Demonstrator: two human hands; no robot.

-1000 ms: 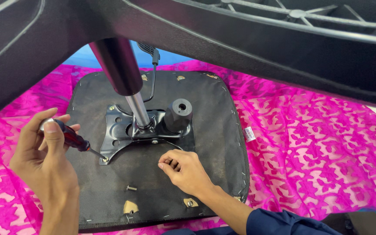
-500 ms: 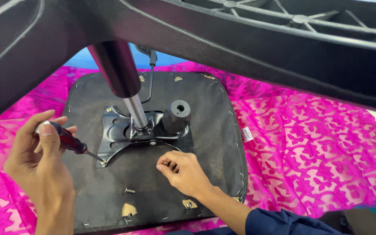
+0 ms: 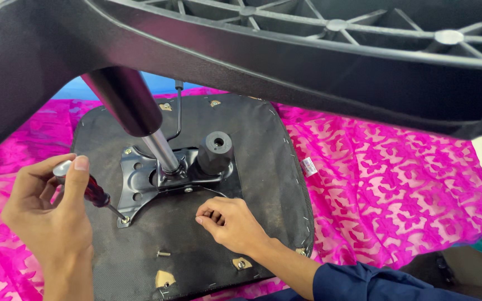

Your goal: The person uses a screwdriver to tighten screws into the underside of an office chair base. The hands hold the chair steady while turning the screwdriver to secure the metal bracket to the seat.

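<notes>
Head view, looking down past a black plastic chair base (image 3: 330, 67) that fills the top of the frame. The left hand (image 3: 51, 214) rises from the lower left with its wrist bent back, fingers wrapped around a screwdriver (image 3: 87, 189) with a dark red handle; the thumb lies along the handle and presses on its silvery end cap. The shaft slants down and to the right of that hand, its tip set on a screw (image 3: 124, 219) at the near corner of the black metal mounting plate (image 3: 140, 181). The right hand (image 3: 230, 223), in a dark blue sleeve (image 3: 375, 281), comes in from the lower right and rests knuckles up on the upturned seat underside (image 3: 252, 145); its fingers curl loosely under. Whether they pinch anything cannot be told, since the fingertips are tucked out of sight.

Just beyond the right hand stands a black ribbed cylindrical knob (image 3: 215, 151), and beside it the shiny gas-lift column (image 3: 140, 122) slopes up and disappears behind the chair base. A loose screw (image 3: 163, 254) lies on the seat fabric between the two forearms. The seat is covered in coarse black cloth stapled along its edge, and lies on a bright pink lace-patterned cloth (image 3: 397, 189). A small white tag (image 3: 309, 166) sticks out to the right of the seat edge.
</notes>
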